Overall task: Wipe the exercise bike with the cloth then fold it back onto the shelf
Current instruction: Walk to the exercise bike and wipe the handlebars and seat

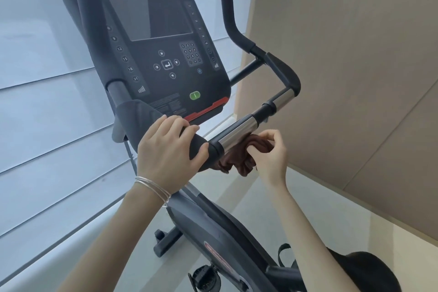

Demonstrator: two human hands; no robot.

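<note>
The exercise bike's black console fills the upper middle, with its handlebar running from lower left up to the right. My left hand grips the padded black part of the handlebar near its middle. My right hand pinches a bunched brown cloth just under the chrome section of the bar, the cloth touching the bar's underside. Part of the cloth hangs below the bar. The shelf is out of view.
Pale window blinds cover the left side. A beige wall stands on the right, close behind the handlebar end. Below are the bike's frame, a pedal, the black seat and light floor.
</note>
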